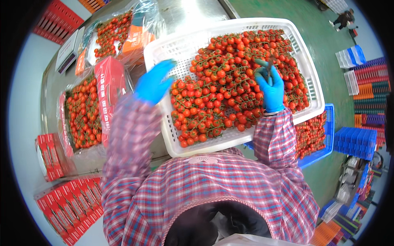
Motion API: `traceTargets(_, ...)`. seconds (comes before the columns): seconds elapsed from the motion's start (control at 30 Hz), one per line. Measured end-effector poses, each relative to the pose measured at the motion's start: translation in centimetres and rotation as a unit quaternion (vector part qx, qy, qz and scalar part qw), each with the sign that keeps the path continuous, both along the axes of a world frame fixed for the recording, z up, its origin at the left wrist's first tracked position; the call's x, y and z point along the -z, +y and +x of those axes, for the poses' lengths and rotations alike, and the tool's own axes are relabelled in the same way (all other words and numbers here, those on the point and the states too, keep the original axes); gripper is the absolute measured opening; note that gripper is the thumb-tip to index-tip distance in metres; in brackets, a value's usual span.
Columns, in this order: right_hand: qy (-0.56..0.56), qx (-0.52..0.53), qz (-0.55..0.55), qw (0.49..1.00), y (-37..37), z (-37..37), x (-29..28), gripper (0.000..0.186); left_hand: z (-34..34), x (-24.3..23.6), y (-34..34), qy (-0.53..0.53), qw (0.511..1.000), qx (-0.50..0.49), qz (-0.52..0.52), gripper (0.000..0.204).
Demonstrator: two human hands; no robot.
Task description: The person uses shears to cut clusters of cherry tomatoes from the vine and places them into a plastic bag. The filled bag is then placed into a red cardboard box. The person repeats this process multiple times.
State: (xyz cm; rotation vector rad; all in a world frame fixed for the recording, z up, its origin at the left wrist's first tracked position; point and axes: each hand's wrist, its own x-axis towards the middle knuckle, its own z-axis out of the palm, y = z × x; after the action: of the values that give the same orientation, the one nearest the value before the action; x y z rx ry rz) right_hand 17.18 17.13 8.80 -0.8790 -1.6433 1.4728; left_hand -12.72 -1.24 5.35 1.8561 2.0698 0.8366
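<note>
Many small red tomatoes on green vines (223, 88) fill most of a large white slotted crate (180, 151) in front of me. My right hand (272, 92), in a blue glove with darkened fingertips, is over the tomatoes at the crate's right. Its fingers are closed round a thin dark tool (269, 67), whose exact kind is hard to make out. My left hand (155, 82), also gloved in blue, is over the crate's left rim, away from the tomatoes. Motion smears its fingers, and nothing shows in it.
To the left, a red carton (110, 88) and an orange-white carton (137, 39), both lined with clear plastic, hold tomatoes on a metal table (193, 12). A blue crate (328, 135) of tomatoes stands lower right. Stacked crates (371, 88) line the right side; a person (344, 19) is far off.
</note>
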Motion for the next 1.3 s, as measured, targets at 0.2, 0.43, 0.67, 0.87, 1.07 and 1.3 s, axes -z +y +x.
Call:
traceTargets(0.2, -0.086, -0.01, 0.115, 0.99, 0.0, 0.1, 1.4, 0.039, 2.9, 8.4, 16.8, -0.032, 0.985, -0.036, -0.168, 0.054)
traceTargets(0.43, -0.106, -0.05, 0.184, 0.976, -0.1, 0.0, 1.5, 0.041, 2.5, 4.4, 11.4, -0.667, 0.715, -0.045, -0.205, 0.048)
traceTargets(0.67, -0.138, -0.197, 0.264, 0.934, -2.2, -0.5, -0.3, 0.04, 7.5, -2.4, 2.5, -0.859, 0.499, 0.071, -0.087, 0.065)
traceTargets(0.87, -0.337, -0.28, 0.285, 0.853, -3.6, -0.2, -1.8, 0.036, 9.9, -4.0, -0.6, -0.718, 0.695, 0.022, -0.016, 0.083)
traceTargets(1.07, -0.344, -0.309, 0.244, 0.852, -3.1, 0.0, -1.5, 0.031, 9.9, -2.3, -0.9, -0.578, 0.814, 0.064, -0.001, 0.086)
traceTargets(1.3, -0.333, -0.264, 0.182, 0.887, -3.4, -0.7, -0.5, 0.033, 9.5, -1.9, -2.3, -0.525, 0.848, -0.063, -0.047, 0.068)
